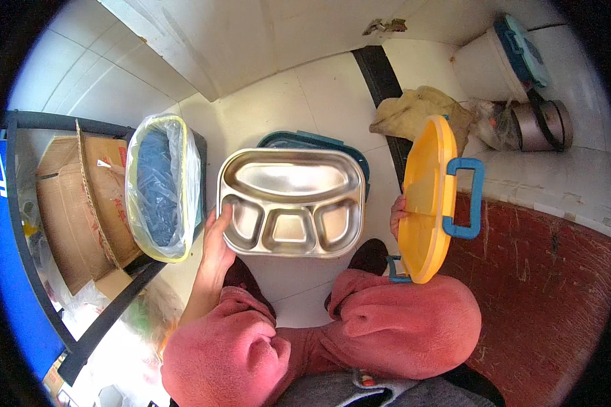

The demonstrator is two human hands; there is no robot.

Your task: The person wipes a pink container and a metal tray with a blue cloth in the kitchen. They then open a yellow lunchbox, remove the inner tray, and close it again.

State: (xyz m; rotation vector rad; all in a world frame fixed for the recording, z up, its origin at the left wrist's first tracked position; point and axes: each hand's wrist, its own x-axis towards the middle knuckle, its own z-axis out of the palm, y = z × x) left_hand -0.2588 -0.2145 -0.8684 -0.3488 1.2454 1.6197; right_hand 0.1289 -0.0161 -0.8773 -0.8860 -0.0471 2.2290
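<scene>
A compartmented stainless steel tray (291,199) is in my left hand (220,239), gripped at its left end with the thumb over the rim. Its several wells hold nothing. On the right, my right hand (397,217) holds a yellow plastic lid (430,203) on edge; most of that hand is hidden behind it. Blue clip handles (474,198) stick out from the lid's sides. Partly covered by the tray, a dark teal lid or container (310,138) with a clip shows behind it. The tray and the yellow lid are apart.
To the left stand a lined bin (158,188) and a cardboard box (89,193) in a black-framed rack (107,310). A tan cloth (412,109), a metal canister (539,124) and a white bucket (489,66) are at upper right. A cabinet door (265,40) hangs above the tiled floor (270,107).
</scene>
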